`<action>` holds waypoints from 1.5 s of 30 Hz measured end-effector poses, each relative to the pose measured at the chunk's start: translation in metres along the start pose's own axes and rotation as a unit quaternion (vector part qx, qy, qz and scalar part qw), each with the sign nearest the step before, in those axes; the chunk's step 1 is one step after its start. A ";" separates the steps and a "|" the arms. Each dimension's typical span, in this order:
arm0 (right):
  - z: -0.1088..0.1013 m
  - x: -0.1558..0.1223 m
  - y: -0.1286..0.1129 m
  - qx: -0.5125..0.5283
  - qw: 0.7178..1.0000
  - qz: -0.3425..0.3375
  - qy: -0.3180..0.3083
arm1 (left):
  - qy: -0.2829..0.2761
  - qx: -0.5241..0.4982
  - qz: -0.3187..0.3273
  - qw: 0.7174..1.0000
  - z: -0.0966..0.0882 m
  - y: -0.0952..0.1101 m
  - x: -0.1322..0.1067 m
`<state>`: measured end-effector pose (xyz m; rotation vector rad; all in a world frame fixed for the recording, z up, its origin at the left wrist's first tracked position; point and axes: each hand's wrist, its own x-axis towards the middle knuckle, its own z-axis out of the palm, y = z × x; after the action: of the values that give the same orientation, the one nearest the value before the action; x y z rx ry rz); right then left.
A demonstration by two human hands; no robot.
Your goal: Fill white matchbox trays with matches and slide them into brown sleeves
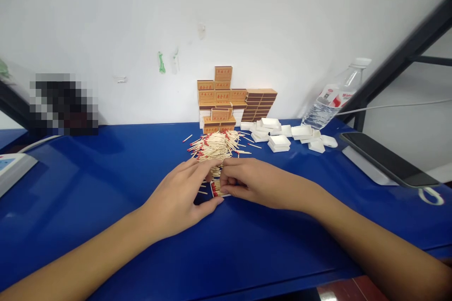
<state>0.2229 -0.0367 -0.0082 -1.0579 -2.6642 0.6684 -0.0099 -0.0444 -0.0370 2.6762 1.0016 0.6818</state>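
My left hand point(178, 200) and my right hand point(250, 183) meet at the middle of the blue table point(106, 174). Between them lies a small white tray of matches point(217, 188) with red heads. Both hands have fingers curled round it, the left thumb against its near edge, the right fingers pinched on its right side. Just behind the hands is a loose pile of matches point(215, 146).
Brown matchboxes point(221, 99) are stacked against the white wall, with a stack of brown sleeves point(261, 103) beside them. Several empty white trays point(278, 134) lie to the right. A water bottle point(332, 99) leans there, and a phone point(388, 160) on a stand. A white device point(14, 169) sits far left.
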 end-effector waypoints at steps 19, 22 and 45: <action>-0.010 0.000 0.008 -0.015 0.998 -0.008 0.060 | 0.003 -0.009 0.000 1.000 -0.001 0.002 0.000; -0.027 -0.004 0.030 -0.082 0.986 0.082 0.124 | 0.042 -0.032 0.004 0.999 -0.002 0.004 -0.001; -0.026 -0.003 0.068 -0.091 0.978 0.177 0.055 | 0.010 -0.031 0.021 0.999 0.001 0.001 -0.001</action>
<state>0.2749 0.0138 -0.0176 -1.5946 -2.5008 0.4097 -0.0096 -0.0462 -0.0382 2.6490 0.9160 0.7363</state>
